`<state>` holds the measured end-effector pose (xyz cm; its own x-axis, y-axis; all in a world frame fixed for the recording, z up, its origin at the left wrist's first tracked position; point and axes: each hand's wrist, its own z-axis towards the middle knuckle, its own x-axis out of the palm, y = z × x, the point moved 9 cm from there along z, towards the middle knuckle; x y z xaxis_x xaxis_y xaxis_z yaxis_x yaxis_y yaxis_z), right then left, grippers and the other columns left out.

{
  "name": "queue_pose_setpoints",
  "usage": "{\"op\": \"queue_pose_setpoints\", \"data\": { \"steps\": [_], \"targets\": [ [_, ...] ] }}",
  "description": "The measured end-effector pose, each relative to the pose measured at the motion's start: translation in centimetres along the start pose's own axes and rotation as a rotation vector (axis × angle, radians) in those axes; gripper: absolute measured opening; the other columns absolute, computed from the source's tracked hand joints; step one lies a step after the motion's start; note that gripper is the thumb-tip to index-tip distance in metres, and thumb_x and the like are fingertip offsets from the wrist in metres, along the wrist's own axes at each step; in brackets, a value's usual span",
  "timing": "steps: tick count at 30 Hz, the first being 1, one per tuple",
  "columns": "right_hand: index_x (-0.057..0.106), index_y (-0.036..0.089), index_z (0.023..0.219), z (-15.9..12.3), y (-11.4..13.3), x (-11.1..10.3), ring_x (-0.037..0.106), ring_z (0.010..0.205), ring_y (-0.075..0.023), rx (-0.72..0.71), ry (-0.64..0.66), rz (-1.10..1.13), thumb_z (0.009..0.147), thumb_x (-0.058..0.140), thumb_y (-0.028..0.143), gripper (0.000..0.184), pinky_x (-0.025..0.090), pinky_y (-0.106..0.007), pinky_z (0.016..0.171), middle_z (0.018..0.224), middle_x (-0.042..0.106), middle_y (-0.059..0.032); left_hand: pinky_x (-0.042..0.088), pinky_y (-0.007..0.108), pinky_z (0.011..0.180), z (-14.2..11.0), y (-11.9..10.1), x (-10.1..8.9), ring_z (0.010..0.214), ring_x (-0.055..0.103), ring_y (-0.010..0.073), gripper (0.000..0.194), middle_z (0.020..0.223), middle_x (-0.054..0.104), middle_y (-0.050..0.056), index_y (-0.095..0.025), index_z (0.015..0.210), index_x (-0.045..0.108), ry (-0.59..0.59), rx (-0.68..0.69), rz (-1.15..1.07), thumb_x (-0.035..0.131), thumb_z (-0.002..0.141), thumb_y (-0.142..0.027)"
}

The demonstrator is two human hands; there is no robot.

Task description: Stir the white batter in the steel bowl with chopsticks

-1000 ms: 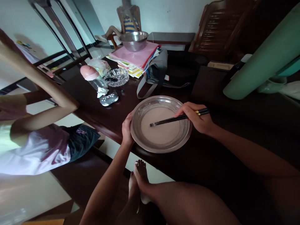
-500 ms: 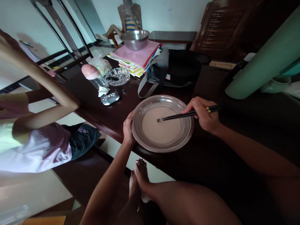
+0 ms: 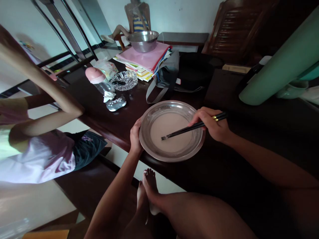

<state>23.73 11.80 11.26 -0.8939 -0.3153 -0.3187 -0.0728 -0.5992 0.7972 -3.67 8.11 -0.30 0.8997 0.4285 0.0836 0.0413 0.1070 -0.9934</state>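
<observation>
A wide metal basin [image 3: 145,145] stands at the near edge of the dark table, with a pale, milky liquid [image 3: 171,146] in it. My left hand [image 3: 136,136] grips the basin's left rim; part of its fingers is hidden behind the wall. Over the right rim, my right hand [image 3: 211,124] is closed around a pair of black chopsticks [image 3: 183,130] with gold bands. Their tips reach the liquid left of the middle.
Beyond the basin lie a grey bag [image 3: 163,79], a glass ashtray [image 3: 124,81], a pink-capped bottle [image 3: 96,79] and a stack of folders [image 3: 142,59] bearing another metal bowl [image 3: 143,42]. A green cylinder [image 3: 279,63] stands right. A person's elbow [image 3: 77,113] rests at the left table edge.
The chopstick tips have shifted left and toward me through the liquid, and my right hand has moved slightly left with them. My left hand stays on the rim.
</observation>
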Motion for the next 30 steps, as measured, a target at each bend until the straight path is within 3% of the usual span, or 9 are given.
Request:
{"op": "queue_pose_setpoints", "data": {
  "steps": [2,6,11,17,22,27,30],
  "targets": [
    [0.074,0.023,0.075,0.0,0.1,0.0,0.049,0.051,-0.0101,-0.014,0.002,-0.044,0.102,0.047,0.037,0.040,0.039,-0.030,0.050,0.068,0.068,-0.0005,0.048,0.036,0.104,-0.1,-0.2,0.0,0.118,0.065,0.0279,0.042,0.116,0.075,0.006,-0.020,0.107,0.075,-0.008,0.005,0.005,0.053,0.084,-0.047],
    [0.072,0.023,0.069,-0.1,0.1,-1.4,0.051,0.052,-0.0111,-0.028,-0.139,-0.003,0.102,0.047,0.037,0.044,0.040,-0.030,0.051,0.065,0.065,-0.0017,0.049,0.036,0.101,-0.1,-0.1,0.1,0.116,0.066,0.0276,0.043,0.115,0.076,0.006,-0.020,0.109,0.075,-0.001,0.004,0.001,0.052,0.084,-0.047],
    [0.074,0.023,0.072,0.1,0.3,0.2,0.049,0.050,-0.0103,-0.017,0.026,-0.025,0.102,0.047,0.039,0.043,0.039,-0.030,0.051,0.063,0.063,-0.0001,0.047,0.037,0.105,0.1,0.3,0.0,0.120,0.064,0.0282,0.043,0.119,0.075,0.006,-0.020,0.110,0.075,0.007,0.008,-0.011,0.052,0.084,-0.047],
    [0.071,0.023,0.068,0.0,-0.1,-1.5,0.045,0.047,-0.0102,0.008,-0.149,-0.002,0.102,0.047,0.041,0.046,0.036,-0.030,0.047,0.063,0.065,-0.0015,0.047,0.038,0.105,0.1,0.3,-0.1,0.121,0.063,0.0284,0.045,0.122,0.074,0.006,-0.020,0.113,0.074,0.017,0.012,0.035,0.049,0.086,-0.047],
    [0.074,0.023,0.076,0.0,-0.3,0.2,0.048,0.049,-0.0097,0.007,0.020,-0.038,0.102,0.046,0.040,0.042,0.038,-0.029,0.049,0.067,0.067,-0.0002,0.046,0.037,0.107,0.1,0.2,0.0,0.123,0.062,0.0282,0.045,0.122,0.074,0.006,-0.020,0.112,0.074,0.014,0.017,0.037,0.049,0.086,-0.048],
    [0.073,0.026,0.072,-0.1,-0.1,-1.4,0.049,0.050,-0.0113,-0.013,-0.134,-0.036,0.102,0.048,0.038,0.041,0.039,-0.031,0.049,0.069,0.069,-0.0017,0.046,0.036,0.106,0.0,0.2,0.1,0.122,0.063,0.0273,0.044,0.122,0.073,0.006,-0.021,0.113,0.073,0.016,-0.008,0.008,0.050,0.086,-0.046],
    [0.072,0.025,0.069,0.0,0.0,-0.7,0.049,0.049,-0.0118,0.000,-0.057,-0.019,0.102,0.045,0.041,0.045,0.039,-0.032,0.049,0.063,0.064,-0.0013,0.048,0.036,0.104,0.0,0.3,0.0,0.119,0.064,0.0274,0.044,0.118,0.075,0.006,-0.020,0.111,0.074,0.011,-0.008,0.010,0.051,0.085,-0.047]
  ]
}}
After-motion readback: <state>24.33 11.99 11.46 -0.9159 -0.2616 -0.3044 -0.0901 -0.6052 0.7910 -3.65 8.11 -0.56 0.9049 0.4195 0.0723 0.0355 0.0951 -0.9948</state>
